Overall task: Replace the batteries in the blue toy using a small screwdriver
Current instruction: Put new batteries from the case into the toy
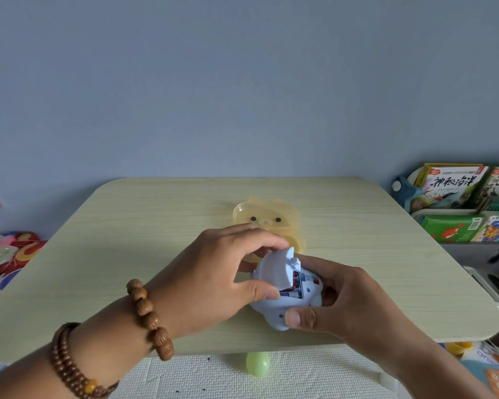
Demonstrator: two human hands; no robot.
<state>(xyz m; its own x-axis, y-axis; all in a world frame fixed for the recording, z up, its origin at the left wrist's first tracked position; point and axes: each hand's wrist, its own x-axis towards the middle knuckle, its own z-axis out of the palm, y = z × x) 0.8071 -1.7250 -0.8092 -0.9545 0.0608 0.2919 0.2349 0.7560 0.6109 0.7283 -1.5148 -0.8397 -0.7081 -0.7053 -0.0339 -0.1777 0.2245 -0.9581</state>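
Observation:
The pale blue toy [274, 309] lies near the front edge of the light wooden table [156, 226], its battery bay open with batteries [293, 289] showing inside. My left hand [213, 280] pinches the curved blue battery cover [275, 269], which is tilted up over the bay. My right hand [340, 300] grips the toy's body from the right, thumb on its lower edge. No screwdriver is visible.
A translucent yellow bear-faced box [268, 217] sits on the table just behind my hands. Shelves with children's books [458, 203] stand at the right. Toys lie at the left [9, 254]. A green egg-shaped object [257, 364] lies on the floor mat below the table.

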